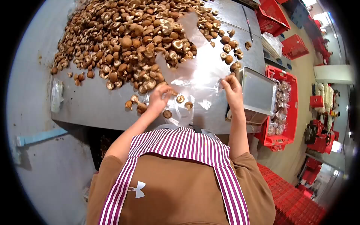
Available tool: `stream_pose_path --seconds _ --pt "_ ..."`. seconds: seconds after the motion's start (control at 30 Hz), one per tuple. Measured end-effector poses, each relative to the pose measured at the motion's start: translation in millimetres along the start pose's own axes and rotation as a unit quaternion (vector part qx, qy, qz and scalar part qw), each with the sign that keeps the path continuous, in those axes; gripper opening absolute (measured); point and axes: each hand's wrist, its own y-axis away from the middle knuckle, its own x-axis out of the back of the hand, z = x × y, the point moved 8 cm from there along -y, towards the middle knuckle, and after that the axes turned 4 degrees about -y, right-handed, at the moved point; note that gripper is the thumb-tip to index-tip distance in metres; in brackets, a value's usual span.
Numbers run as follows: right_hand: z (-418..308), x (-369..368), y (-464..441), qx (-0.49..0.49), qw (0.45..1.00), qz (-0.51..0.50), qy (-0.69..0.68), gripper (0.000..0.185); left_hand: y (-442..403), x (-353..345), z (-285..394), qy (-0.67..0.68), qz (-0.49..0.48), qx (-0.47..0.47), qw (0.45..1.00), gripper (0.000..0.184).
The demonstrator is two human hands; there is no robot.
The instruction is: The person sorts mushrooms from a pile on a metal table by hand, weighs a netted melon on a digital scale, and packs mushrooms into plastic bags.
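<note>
My right hand pinches the right edge of a clear plastic bag, which spreads over the steel table and part of the mushrooms. At the bag's lower left is my left hand, slightly blurred, its fingers curled together. Something brown shows by its fingertips, but whether they grip it or the plastic is unclear. Close to that hand lie a few loose shiitake mushrooms, some with the pale gills up. Beyond, a large heap of shiitake covers the far left and middle of the table.
The steel table meets a pale wall at left. Beside my right hand stands a metal-rimmed box. Past it a red crate holds several bagged packs. More red crates stand on the floor at right. A clear plastic packet lies at the table's left edge.
</note>
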Motion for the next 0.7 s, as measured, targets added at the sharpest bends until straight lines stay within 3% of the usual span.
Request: stream_pose_path --seconds 0.03,0.07,0.1,0.17,0.2,0.3,0.33,0.4,0.43,0.5,0.53,0.6,0.7 --pt "11.1 0.3 1.5 -0.028 0.998 0.012 0.049 0.010 -10.5 1.1 -11.8 0.019 -0.052 0.084 0.995 0.028" --pt "18.9 -4.6 3.9 -0.045 0.993 -0.012 0.105 0.012 -15.3 2.0 -11.5 0.149 -0.034 0.115 0.981 0.034" --pt "26.3 -8.5 5.9 -0.060 0.984 -0.035 0.161 0.013 -17.7 6.9 4.3 0.277 -0.015 0.141 0.950 0.041" --pt "59.7 -13.2 9.0 -0.116 0.977 -0.067 0.167 0.018 -25.2 6.8 1.3 0.395 0.002 0.139 0.908 0.052" --pt "68.7 -15.2 9.3 -0.129 0.974 -0.083 0.168 0.018 -30.1 9.4 9.8 0.402 -0.037 0.113 0.908 0.057" --pt "88.6 -23.0 5.6 -0.135 0.970 -0.111 0.171 0.018 -18.9 -9.9 10.3 0.367 -0.164 0.191 0.895 0.064" --pt "85.7 -25.1 3.4 -0.124 0.965 -0.112 0.202 0.018 -18.1 -12.9 5.4 0.367 -0.158 0.196 0.895 0.064" --pt "72.1 -30.6 -0.8 -0.106 0.949 -0.121 0.270 0.016 -17.4 -24.5 1.2 0.255 -0.196 0.158 0.934 0.045" --pt "72.6 -32.5 -0.6 -0.107 0.949 -0.126 0.269 0.016 -16.9 -27.2 -1.4 0.255 -0.193 0.162 0.934 0.045" --pt "59.4 -37.0 -3.2 -0.016 0.948 -0.121 0.294 0.014 -16.9 -26.8 -5.7 0.184 -0.163 0.168 0.955 0.025" --pt "58.6 -39.4 -3.4 -0.014 0.948 -0.127 0.293 0.014 -14.1 -24.2 -4.6 0.219 -0.117 0.198 0.948 0.010" --pt "31.1 -38.1 -2.7 0.124 0.924 -0.038 0.359 0.017 -8.6 -23.3 -10.6 0.224 -0.098 0.201 0.949 0.008" --pt "16.6 -55.4 4.1 -0.017 0.972 -0.074 0.223 0.023 4.4 -20.4 5.5 0.249 -0.041 0.165 0.954 0.012"
